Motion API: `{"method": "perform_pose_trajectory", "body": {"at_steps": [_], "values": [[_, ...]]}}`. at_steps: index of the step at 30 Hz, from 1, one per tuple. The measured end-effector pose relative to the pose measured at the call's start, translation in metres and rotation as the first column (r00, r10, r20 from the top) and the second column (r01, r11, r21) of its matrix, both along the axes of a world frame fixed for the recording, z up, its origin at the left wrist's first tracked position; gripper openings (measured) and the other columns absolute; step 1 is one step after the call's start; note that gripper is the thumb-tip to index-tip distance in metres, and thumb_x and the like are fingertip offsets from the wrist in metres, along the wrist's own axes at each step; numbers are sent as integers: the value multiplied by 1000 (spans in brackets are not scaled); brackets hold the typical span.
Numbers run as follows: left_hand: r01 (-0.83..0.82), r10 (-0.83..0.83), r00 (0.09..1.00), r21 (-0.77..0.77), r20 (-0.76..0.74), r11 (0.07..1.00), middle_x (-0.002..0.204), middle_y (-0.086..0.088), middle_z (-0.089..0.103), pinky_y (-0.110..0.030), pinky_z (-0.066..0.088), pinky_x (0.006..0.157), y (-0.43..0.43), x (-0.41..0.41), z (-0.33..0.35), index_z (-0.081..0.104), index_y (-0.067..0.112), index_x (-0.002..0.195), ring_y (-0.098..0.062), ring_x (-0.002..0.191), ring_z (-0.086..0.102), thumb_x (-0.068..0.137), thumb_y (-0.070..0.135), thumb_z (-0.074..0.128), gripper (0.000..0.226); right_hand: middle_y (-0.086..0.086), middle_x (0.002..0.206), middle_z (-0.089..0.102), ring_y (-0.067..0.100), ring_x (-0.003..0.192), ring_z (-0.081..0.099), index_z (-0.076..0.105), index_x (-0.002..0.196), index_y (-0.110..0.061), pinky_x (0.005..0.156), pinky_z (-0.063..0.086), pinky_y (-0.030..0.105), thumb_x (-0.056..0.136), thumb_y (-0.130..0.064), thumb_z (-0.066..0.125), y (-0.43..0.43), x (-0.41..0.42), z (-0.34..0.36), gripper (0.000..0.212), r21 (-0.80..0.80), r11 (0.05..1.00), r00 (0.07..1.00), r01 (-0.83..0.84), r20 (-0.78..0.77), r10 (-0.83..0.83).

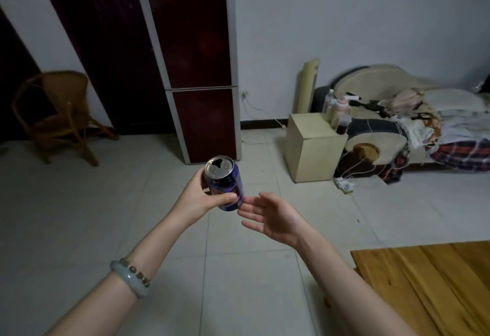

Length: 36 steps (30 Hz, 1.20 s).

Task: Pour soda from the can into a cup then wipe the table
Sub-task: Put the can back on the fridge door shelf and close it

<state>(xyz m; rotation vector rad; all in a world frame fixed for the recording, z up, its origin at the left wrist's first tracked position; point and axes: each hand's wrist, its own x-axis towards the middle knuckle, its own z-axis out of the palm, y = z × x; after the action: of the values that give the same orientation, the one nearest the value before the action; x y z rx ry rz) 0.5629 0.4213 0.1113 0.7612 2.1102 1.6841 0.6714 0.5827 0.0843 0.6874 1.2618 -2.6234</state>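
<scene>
Can (224, 183) first: it is up in the air over the tiled floor (106, 216), held by the left hand (197, 197), whose fingers (228, 198) wrap its lower body with the thumb across the front. It leans a little, top tipped toward the person, and the mouth is already open. The right hand (273, 217) waits just beside it, palm turned in, fingers spread and gripping nothing, the tips almost at the can's base. No cup shows anywhere in view, and only a corner of the wooden worktop (429, 282) shows, low on the right, well apart from the hands.

The can looks like thin metal, so I would guess it is light, smooth and apt to dent if squeezed; a damp wall would make it slippery. Open as it is, any sharp tilt may spill. Best hold is round the middle of the body, clear of the rim, firm but not crushing.
</scene>
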Motion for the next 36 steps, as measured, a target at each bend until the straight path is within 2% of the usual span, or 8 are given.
{"method": "perform_pose_trajectory", "body": {"at_steps": [3,8,14,20,24,28,32,36], "values": [[-57,57,998,11,-4,998,118,2,63,-25,46,91,-27,-42,10,51,19,123,-13,109,59,54,22,86,78,16,111,62,27,104,59,57,114,-1,95,45,40,96,-27,37,-22,-48,12,37,31,998,998,-57,-12,57],[-118,118,993,23,-12,993,113,7,65,-18,47,82,-53,-105,15,53,22,119,-9,105,61,67,12,84,62,15,110,63,25,101,60,56,115,-2,95,46,40,96,-28,37,-38,-120,28,38,97,984,988,-151,-10,152],[-153,154,988,47,-23,987,109,8,66,-11,47,73,-56,-184,18,55,25,113,-3,97,62,63,12,85,60,16,108,65,26,99,62,58,112,-1,94,47,41,96,-28,38,-35,-212,27,38,111,970,976,-217,-5,219],[-185,187,981,28,-52,982,112,9,64,-6,46,74,-40,-292,20,53,23,117,1,99,61,67,10,84,60,17,104,65,26,95,63,58,112,0,93,47,39,96,-29,38,-15,-328,27,39,122,960,966,-254,-15,258],[-188,189,979,14,-81,982,110,14,63,-5,46,74,-25,-369,36,52,35,111,10,96,60,64,14,86,62,17,105,67,26,96,64,60,110,1,90,49,38,96,-29,39,4,-412,41,40,165,945,957,-283,-22,290],[-225,227,970,26,-92,974,114,11,64,-14,46,85,-17,-435,47,52,34,113,0,104,60,63,16,87,64,18,102,69,27,95,66,62,107,2,87,51,37,96,-30,38,18,-488,54,41,205,923,941,-327,-16,337],[-271,275,957,49,-89,961,108,15,63,-5,46,75,-10,-492,48,52,33,112,10,95,60,64,12,86,62,18,101,68,28,99,64,62,104,1,92,49,39,97,-31,36,25,-550,59,42,214,908,930,-359,0,368],[-287,293,952,75,-86,955,109,13,64,-6,46,75,-3,-552,47,53,28,116,5,96,61,64,9,85,64,19,106,67,29,99,64,61,110,3,95,48,40,97,-31,37,32,-613,58,43,202,911,929,-360,-11,370]]}}
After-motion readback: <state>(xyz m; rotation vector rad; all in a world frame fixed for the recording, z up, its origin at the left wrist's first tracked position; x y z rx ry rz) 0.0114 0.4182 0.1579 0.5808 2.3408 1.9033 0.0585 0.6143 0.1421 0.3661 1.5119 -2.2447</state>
